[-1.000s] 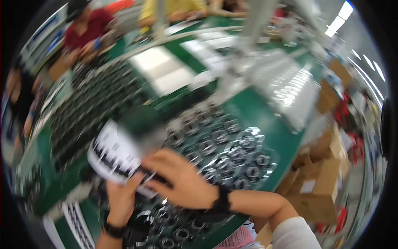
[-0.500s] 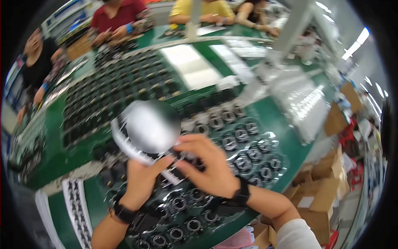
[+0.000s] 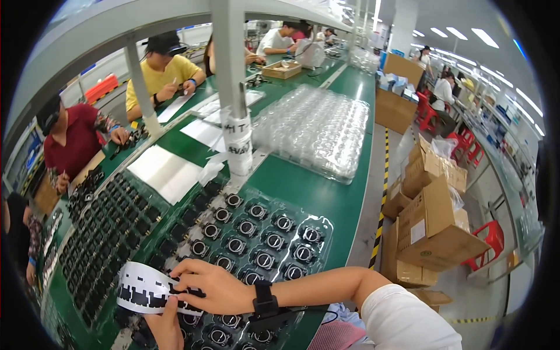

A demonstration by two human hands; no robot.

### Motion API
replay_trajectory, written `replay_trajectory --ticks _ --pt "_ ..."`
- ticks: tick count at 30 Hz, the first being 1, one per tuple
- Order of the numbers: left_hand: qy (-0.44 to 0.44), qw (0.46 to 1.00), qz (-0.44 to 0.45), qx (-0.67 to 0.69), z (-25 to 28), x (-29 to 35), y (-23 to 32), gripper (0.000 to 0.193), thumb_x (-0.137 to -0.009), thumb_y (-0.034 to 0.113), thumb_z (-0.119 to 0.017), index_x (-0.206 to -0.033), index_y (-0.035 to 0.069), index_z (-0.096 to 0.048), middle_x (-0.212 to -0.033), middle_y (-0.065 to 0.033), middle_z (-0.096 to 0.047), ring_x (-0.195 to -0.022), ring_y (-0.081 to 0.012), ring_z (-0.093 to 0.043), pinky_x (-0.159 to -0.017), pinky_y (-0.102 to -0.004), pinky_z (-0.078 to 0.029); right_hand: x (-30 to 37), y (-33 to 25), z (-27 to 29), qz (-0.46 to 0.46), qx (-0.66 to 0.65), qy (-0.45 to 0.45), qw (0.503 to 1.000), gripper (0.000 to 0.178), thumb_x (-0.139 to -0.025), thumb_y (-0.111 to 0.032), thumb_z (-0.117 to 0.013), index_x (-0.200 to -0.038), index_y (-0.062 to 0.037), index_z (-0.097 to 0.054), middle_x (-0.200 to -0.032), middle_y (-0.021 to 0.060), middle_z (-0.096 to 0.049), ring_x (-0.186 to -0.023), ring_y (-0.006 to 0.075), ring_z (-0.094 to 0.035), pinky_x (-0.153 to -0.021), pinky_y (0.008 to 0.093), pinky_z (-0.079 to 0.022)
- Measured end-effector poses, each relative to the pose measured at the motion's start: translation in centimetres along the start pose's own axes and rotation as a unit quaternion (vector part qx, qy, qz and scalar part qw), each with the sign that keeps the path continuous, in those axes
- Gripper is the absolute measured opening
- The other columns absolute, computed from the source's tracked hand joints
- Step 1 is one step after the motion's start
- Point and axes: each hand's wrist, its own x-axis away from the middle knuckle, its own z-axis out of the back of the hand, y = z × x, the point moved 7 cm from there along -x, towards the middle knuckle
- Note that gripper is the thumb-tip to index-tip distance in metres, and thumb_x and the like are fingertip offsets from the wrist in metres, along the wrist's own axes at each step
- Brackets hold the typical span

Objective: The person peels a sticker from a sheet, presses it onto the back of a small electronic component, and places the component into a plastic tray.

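Note:
A curved white strip with rows of black die-cut stickers (image 3: 140, 286) is held between my two hands low in the view. My left hand (image 3: 165, 328) pinches the strip at its lower edge, with the thumb up on its face. Bent over the strip's right end are the fingers of my right hand (image 3: 219, 287), closed on it; whether a single sticker is between the fingertips cannot be made out. Under and beside the hands lies a clear blister tray (image 3: 326, 248) holding several small round black parts with silvery rings (image 3: 274, 240).
Another tray of black parts (image 3: 111, 224) covers the left of the green table (image 3: 309, 195). White sheets (image 3: 163, 173) and stacked clear empty trays (image 3: 315, 128) lie beyond a grey post (image 3: 230, 76). Cardboard boxes (image 3: 434, 227) stand right of the table. Co-workers sit opposite.
The view has swung to the right, bringing the aisle and boxes in. The strip now shows its black stickers more clearly. Both hands stay at the strip.

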Motion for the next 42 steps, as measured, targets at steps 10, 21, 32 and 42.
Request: replay_trajectory --ticks 10,21,32,42 --pt "-0.009 0.999 0.024 -0.028 -0.1 0.1 0.0 0.049 -0.08 -0.001 -0.058 -0.125 -0.001 -0.038 -0.114 -0.0091 -0.052 -0.103 -0.0179 -0.052 -0.089 -0.0305 -0.041 0.2 1.1 -0.3 -0.033 0.023 0.002 0.999 0.009 -0.08 -0.006 -0.059 -0.08 0.0016 -0.054 -0.122 0.0172 -0.046 -0.104 0.0308 -0.051 -0.086 0.0353 -0.044" --pt "-0.073 0.991 0.109 -0.025 -1.7 -0.1 0.2 0.052 -0.069 -0.007 -0.068 -0.115 0.002 -0.047 -0.102 -0.0032 -0.057 -0.095 -0.0149 -0.056 -0.086 -0.0288 -0.044 -1.2 1.0 2.6 -0.021 -0.025 0.146 0.989 0.017 -0.088 -0.006 -0.05 -0.103 0.0004 -0.054 -0.097 0.0081 -0.055 -0.088 0.017 -0.053 -0.078 0.0263 -0.043" --pt "-0.185 0.941 0.175 -0.221 -2.1 2.9 2.7 0.059 -0.075 0.008 -0.07 -0.124 0.0 -0.036 -0.107 -0.0114 -0.058 -0.086 -0.0158 -0.061 -0.073 -0.0274 -0.05 -0.5 2.4 0.3 -0.182 -0.308 0.039 0.933 0.017 -0.094 -0.017 -0.044 -0.096 -0.0023 -0.052 -0.074 -0.0002 -0.054 -0.067 0.0055 -0.047 -0.064 0.0192 -0.039" --pt "-0.046 0.686 -0.102 -0.719 1.3 -0.4 7.3 0.013 -0.075 0.017 -0.065 -0.075 0.004 -0.064 -0.071 -0.0127 -0.063 -0.063 -0.0292 -0.06 -0.057 -0.0356 -0.046 -0.6 1.4 0.7 -0.105 -0.175 0.023 0.979 0.037 -0.08 0.0 -0.061 -0.116 -0.0036 -0.052 -0.101 0.0024 -0.052 -0.086 0.007 -0.05 -0.074 0.0217 -0.041"
